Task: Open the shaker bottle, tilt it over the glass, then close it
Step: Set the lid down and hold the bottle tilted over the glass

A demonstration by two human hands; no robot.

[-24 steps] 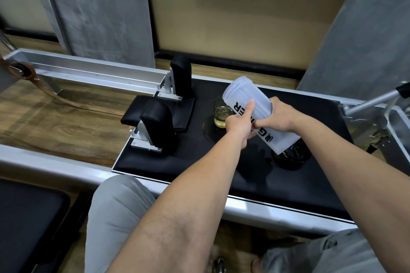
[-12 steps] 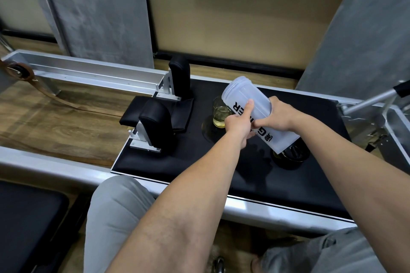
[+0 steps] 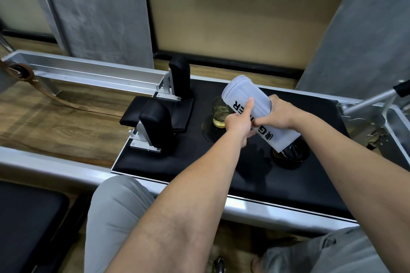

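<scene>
A translucent white shaker bottle (image 3: 246,96) with black lettering is held tilted, its open mouth up and to the left, above a small glass (image 3: 218,114) holding a little yellowish liquid. My left hand (image 3: 238,123) grips the bottle's near side with the thumb stretched along it. My right hand (image 3: 280,113) wraps the bottle from the right. The bottle's black lid (image 3: 291,155) lies on the black pad (image 3: 199,162), just under the bottle's base.
Two black padded shoulder rests (image 3: 156,124) on metal brackets stand left of the glass. A silver frame rail (image 3: 88,73) runs at the back left, and a metal bar (image 3: 372,99) sits at the right. My grey-trousered knees are below the pad's front edge.
The bottle, held by both hands, stays tilted over the glass with almost no shift. The view has barely moved.
</scene>
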